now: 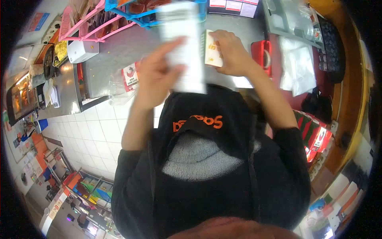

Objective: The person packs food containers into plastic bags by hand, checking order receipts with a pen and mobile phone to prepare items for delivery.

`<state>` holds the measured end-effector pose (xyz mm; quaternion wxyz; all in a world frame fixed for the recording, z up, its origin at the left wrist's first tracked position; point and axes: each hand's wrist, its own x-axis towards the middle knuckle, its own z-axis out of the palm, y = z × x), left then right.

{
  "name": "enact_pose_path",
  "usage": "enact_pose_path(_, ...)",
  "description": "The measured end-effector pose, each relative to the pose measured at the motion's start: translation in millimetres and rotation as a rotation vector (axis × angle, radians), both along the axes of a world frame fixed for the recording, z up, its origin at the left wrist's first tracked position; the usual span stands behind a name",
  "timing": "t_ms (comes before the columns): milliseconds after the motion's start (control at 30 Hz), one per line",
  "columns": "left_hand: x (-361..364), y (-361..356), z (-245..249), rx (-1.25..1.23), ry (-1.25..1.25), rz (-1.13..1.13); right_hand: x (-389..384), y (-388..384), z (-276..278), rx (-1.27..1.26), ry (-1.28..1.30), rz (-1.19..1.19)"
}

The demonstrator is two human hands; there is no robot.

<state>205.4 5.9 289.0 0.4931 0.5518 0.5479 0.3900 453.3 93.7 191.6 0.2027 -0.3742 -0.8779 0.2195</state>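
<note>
Below the blue basket (131, 16), which the frame cuts off, the left hand (161, 71) holds white paper (191, 51), blurred, unreadable and hiding part of that basket. Below the basket's right end, the right hand (231, 53) grips a white block (213, 51), fingers covering some lettering.

Grey counter (109, 55); pink basket (82, 28), red-and-white packet (130, 77) atop

Black garment (199, 203): orange inverted lettering beginning "Sa", remainder partly covered by a fold. White box (210, 51): orange letters "in". White sheet (193, 55): print blurred, illegible.
</note>
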Motion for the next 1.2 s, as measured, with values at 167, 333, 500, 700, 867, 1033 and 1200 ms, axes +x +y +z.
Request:
enact_pose_path(167,85.8,39.5,-109.9,-0.014,-0.013,-0.236,26.7,0.6,-28.1,0.047,-0.269,-0.004)
enact_pose_path(333,93.1,48.3,-225.9,0.247,0.48,-0.361,38.7,-2.7,-140.6,0.022,-0.457,-0.078)
enact_pose_path(500,90.2,44.7,-259.6,0.169,0.483,-0.346,46.0,-15.5,-139.9,-0.002,-0.397,-0.102)
enact_pose_path(700,113.1,44.0,-247.9,0.315,0.888,-0.413,88.9,-19.2,-149.7,-0.275,-0.271,-0.224)
enact_pose_path(867,112.8,54.9,-257.9,0.233,0.907,-0.356,87.6,-12.1,-164.7,-0.276,-0.118,-0.193)
enact_pose_path(1033,102.9,68.7,-246.2,-0.146,0.689,-0.416,79.3,-8.2,-150.1,-0.5,0.078,-0.136)
enact_pose_path(1200,94.8,61.7,-237.9,0.117,0.1,-0.292,80.0,-7.8,-107.6,-0.366,0.239,-0.115)
